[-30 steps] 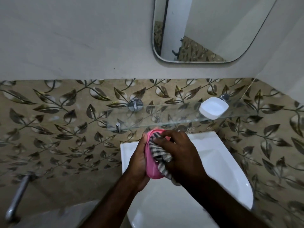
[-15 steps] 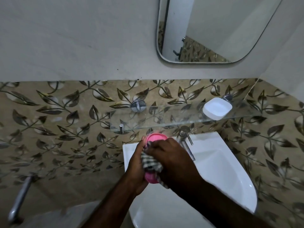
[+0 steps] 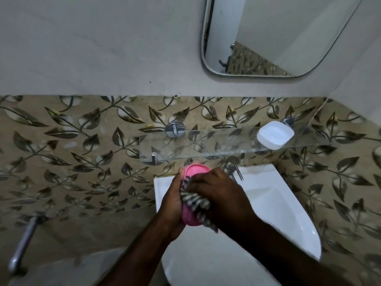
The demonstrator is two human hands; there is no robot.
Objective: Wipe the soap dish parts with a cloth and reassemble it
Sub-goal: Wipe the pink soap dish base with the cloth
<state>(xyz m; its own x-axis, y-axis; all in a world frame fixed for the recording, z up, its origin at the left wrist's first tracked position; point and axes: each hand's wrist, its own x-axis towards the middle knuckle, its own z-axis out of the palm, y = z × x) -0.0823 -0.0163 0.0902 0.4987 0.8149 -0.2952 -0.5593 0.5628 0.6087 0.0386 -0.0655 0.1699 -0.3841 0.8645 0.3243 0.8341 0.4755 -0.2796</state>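
Soap dish (image 3: 196, 169), cloth (image 3: 195, 201) inside (over sink (image 3: 274, 205))

A plain grey wall (image 3: 82, 48) carries a round-cornered mirror (image 3: 278, 34) above beige leaf-patterned tiles (image 3: 72, 162), where a glass shelf (image 3: 206, 145) on chrome brackets hangs over a white washbasin (image 3: 278, 213) with a chrome tap (image 3: 235, 170), a metal bar (image 3: 22, 244) low at left.
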